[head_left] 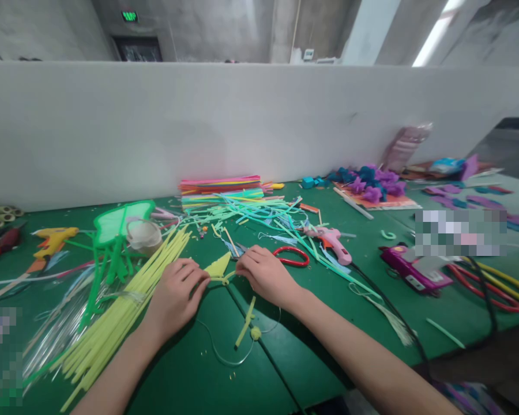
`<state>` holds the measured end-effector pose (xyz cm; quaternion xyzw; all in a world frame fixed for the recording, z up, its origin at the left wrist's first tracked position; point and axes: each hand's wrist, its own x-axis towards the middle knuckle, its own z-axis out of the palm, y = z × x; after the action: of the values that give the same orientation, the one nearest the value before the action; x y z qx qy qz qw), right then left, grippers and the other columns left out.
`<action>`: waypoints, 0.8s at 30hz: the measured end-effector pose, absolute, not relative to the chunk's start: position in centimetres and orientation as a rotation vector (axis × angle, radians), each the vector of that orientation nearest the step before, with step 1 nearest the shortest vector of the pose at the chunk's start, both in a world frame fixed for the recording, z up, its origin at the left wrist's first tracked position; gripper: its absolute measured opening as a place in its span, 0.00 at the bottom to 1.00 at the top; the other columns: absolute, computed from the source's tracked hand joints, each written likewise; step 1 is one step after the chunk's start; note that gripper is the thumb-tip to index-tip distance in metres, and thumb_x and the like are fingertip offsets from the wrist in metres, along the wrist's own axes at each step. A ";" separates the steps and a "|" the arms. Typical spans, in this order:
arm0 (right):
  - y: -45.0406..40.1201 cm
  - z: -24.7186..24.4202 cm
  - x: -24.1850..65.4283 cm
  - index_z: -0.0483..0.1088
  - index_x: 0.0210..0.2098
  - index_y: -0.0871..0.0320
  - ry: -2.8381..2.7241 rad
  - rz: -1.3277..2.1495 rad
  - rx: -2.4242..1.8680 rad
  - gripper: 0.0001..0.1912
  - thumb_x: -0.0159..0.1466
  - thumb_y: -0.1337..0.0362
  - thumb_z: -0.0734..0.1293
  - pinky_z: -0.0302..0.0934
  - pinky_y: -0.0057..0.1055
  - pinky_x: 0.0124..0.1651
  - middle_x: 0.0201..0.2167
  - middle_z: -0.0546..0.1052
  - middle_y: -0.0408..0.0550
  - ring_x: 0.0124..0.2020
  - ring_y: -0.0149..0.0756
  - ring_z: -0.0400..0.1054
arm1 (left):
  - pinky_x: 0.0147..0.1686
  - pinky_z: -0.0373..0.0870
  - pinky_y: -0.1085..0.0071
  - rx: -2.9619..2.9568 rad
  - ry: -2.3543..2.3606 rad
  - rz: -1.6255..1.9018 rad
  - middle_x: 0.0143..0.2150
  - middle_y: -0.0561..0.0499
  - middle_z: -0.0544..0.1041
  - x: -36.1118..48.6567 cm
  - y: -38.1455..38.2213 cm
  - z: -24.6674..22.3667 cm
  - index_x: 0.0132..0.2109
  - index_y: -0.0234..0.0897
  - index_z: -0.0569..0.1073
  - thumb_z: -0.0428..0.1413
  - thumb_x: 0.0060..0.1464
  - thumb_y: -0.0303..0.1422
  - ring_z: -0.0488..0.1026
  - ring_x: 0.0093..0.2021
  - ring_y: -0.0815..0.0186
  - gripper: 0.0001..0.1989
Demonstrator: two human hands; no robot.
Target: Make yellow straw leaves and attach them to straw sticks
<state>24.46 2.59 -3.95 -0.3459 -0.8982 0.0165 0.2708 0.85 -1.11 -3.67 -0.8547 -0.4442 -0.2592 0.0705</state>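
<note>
Between my two hands, a yellow-green strip piece (218,267) with a fan-like shape and a small loop lies low over the green table. My left hand (179,291) pinches its left end with the fingers closed. At its right end, my right hand (262,274) has its fingers closed on the thin strip. Below the hands lies a short yellow-green piece (244,328) beside a small round yellow-green knot (255,333) on a clear thread (225,361). Red-handled scissors (292,256) lie just behind my right hand, their blades partly hidden.
Yellow-green strips (116,323) lie on the left, near a green mesh shape (121,225) and a yellow glue gun (54,239). Colored strips (220,190) fill the back. A pink glue gun (335,242) and a magenta device (410,271) are on the right.
</note>
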 end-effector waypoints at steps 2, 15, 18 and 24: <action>2.8 -4.1 24.7 0.69 0.34 0.60 -2.396 0.051 -0.935 0.06 0.66 0.68 0.61 0.59 0.35 0.43 0.35 0.73 0.51 0.41 0.39 0.62 | 0.47 0.65 0.56 -2.581 -1.375 -0.711 0.35 0.47 0.77 0.5 -0.9 -3.8 0.38 0.39 0.74 0.52 0.59 0.31 0.68 0.45 0.55 0.06; 3.5 -4.7 25.4 0.72 0.33 0.58 -2.325 -0.013 -1.026 0.05 0.61 0.72 0.65 0.57 0.46 0.51 0.48 0.66 0.56 0.54 0.49 0.54 | 0.46 0.66 0.54 -2.622 -1.480 -0.681 0.46 0.43 0.71 -0.6 0.0 -4.6 0.33 0.39 0.73 0.52 0.58 0.31 0.69 0.46 0.54 0.07; 3.5 -4.6 25.3 0.72 0.32 0.58 -2.318 -0.026 -1.057 0.04 0.60 0.72 0.65 0.57 0.46 0.50 0.47 0.66 0.56 0.54 0.49 0.54 | 0.46 0.66 0.54 -2.626 -1.495 -0.698 0.46 0.44 0.71 -0.6 0.1 -4.5 0.32 0.39 0.73 0.52 0.57 0.31 0.69 0.46 0.54 0.07; 3.3 -4.1 25.4 0.71 0.32 0.58 -2.233 0.056 -1.063 0.03 0.62 0.68 0.65 0.57 0.45 0.52 0.47 0.66 0.56 0.52 0.47 0.56 | 0.50 0.67 0.56 -2.561 -1.669 -0.965 0.43 0.45 0.73 -1.0 0.8 -4.6 0.34 0.39 0.74 0.51 0.59 0.36 0.70 0.47 0.56 0.09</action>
<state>25.41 3.30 -4.06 -0.4059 -0.8529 0.0216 0.3276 -0.95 0.77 -4.64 -0.7986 -0.5204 -0.3008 -0.0317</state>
